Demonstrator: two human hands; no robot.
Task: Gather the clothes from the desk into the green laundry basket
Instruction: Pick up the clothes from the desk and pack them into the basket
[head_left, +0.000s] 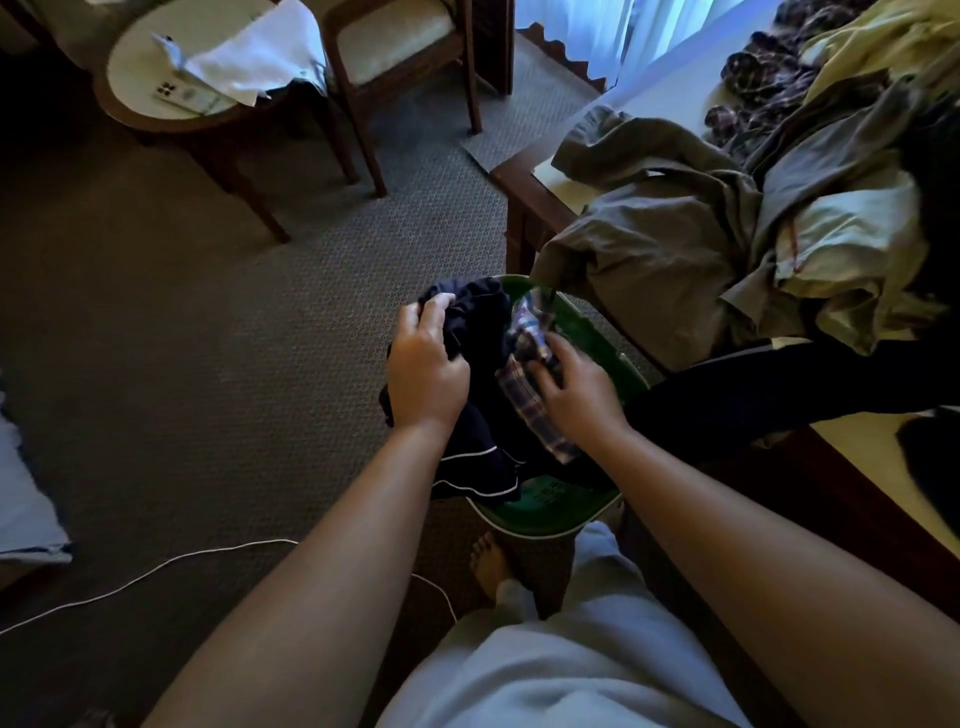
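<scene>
Down over one green basket (582, 322), left hand (423, 366) grips one navy garment (480, 322), right hand (576, 387) one plaid garment (524, 400).

I am seeing a green basket (582, 332), navy shorts (478, 322) with thin white piping, and a blue-and-white plaid cloth (524, 395). On the cream counter (878, 441) with its dark wood edge are lying an olive garment (660, 234), a pale green one (852, 228) and a dark leopard-print one (758, 83).
</scene>
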